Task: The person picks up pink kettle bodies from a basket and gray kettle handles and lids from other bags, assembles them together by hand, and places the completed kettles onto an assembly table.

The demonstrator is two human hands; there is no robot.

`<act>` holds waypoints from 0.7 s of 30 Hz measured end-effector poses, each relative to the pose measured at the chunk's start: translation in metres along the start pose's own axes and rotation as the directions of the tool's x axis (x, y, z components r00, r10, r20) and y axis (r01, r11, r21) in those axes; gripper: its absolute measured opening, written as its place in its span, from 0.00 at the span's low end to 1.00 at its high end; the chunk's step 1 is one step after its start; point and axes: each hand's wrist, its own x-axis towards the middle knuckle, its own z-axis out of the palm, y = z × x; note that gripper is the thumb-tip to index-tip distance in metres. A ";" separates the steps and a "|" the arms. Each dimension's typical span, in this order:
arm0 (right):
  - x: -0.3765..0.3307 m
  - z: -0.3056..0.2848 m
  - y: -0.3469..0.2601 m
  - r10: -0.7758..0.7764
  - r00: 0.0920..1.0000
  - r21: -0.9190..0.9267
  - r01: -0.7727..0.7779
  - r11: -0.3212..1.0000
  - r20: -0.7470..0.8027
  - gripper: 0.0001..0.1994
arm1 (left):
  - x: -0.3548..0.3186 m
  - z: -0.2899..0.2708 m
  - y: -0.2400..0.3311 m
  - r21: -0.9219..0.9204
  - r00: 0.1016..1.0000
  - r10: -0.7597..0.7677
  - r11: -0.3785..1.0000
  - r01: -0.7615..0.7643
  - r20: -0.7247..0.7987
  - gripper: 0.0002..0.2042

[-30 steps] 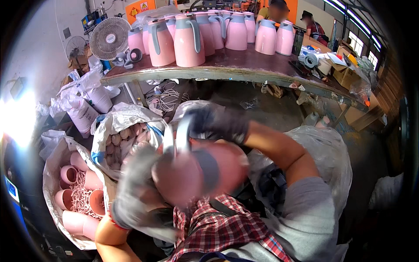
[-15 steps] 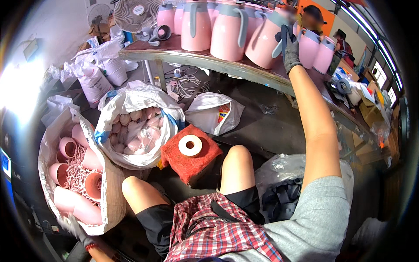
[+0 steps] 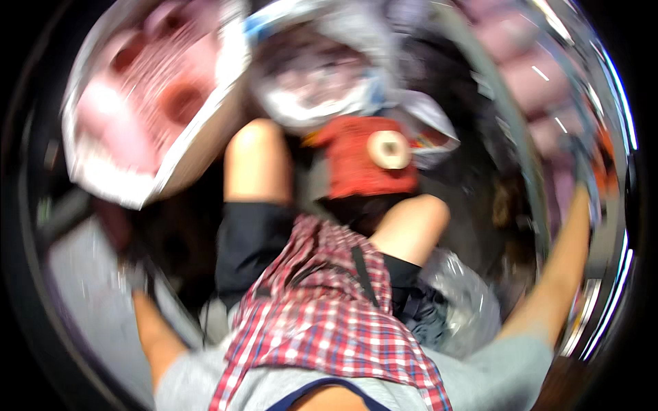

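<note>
The whole picture is smeared by motion. My right arm reaches up the right side, and my right hand (image 3: 581, 156) in a dark glove is beside the pink jugs (image 3: 538, 82) on the bench; its fingers are too blurred to show a grip. Low at the left, my left hand (image 3: 135, 277) is next to a pale grey surface (image 3: 89, 274), its fingers also smeared. Between my knees and the sacks stands a block covered in red cloth (image 3: 360, 168), with a cream-coloured ring (image 3: 389, 150) on top.
A white sack (image 3: 188, 175) of pink shells is at the upper left. Beside it stands another sack (image 3: 308, 113) of small pink parts. A clear plastic bag (image 3: 473, 308) with dark parts lies by my right thigh. The bench edge (image 3: 524, 151) runs along the right.
My view has swung down and to the left, so the sacks and bench appear shifted. The right hand, earlier on a pink jug's handle, is still among the jugs. The left arm reaches out more sideways.
</note>
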 end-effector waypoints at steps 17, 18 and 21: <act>-0.109 -0.016 -0.221 -0.204 0.944 0.299 0.280 0.912 -0.260 0.19 | 0.059 -0.010 0.033 -0.496 0.656 -0.696 0.697 0.518 -0.291 0.34; -0.112 -0.004 -0.233 -0.390 0.876 0.221 0.455 0.863 -0.282 0.17 | 0.079 -0.017 0.002 -0.474 0.561 -0.775 0.627 0.618 -0.292 0.33; -0.183 0.013 -0.314 -0.646 0.705 0.264 0.709 0.654 -0.291 0.17 | 0.089 -0.003 0.022 -0.724 0.661 -0.709 0.588 0.361 -0.246 0.33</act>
